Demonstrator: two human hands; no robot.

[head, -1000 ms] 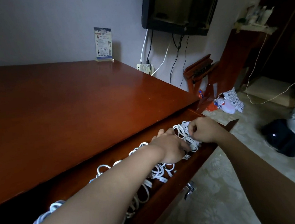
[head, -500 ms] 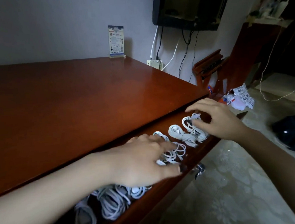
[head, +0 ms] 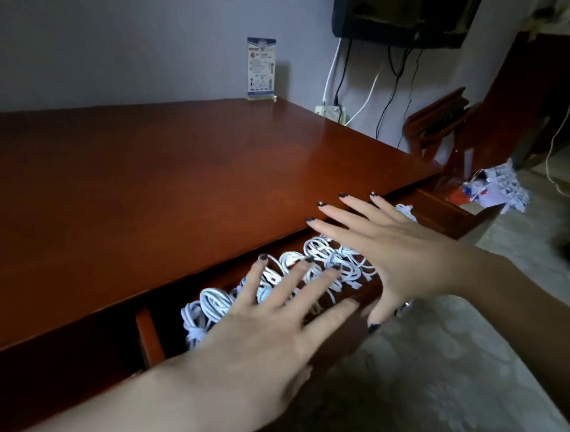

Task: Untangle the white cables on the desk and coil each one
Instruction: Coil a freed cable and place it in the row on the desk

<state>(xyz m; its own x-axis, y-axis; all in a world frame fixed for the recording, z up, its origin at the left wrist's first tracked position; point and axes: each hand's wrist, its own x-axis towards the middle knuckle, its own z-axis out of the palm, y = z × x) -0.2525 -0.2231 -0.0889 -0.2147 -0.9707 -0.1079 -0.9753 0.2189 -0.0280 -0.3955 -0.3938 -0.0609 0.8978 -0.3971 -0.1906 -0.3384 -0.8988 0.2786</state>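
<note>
My left hand (head: 262,333) is splayed flat over the open drawer (head: 146,335), fingers straight, holding nothing. The white cables (head: 212,303) sit inside it in a row of small bundles, below the desk (head: 138,193) top. I judge them light, soft and springy, best pinched at a bundle's wrapped waist. My right hand (head: 406,254) is equally spread and empty. The 2 hands hide the middle bundles, so I can't tell whether either touches cable, or get a count.
</note>
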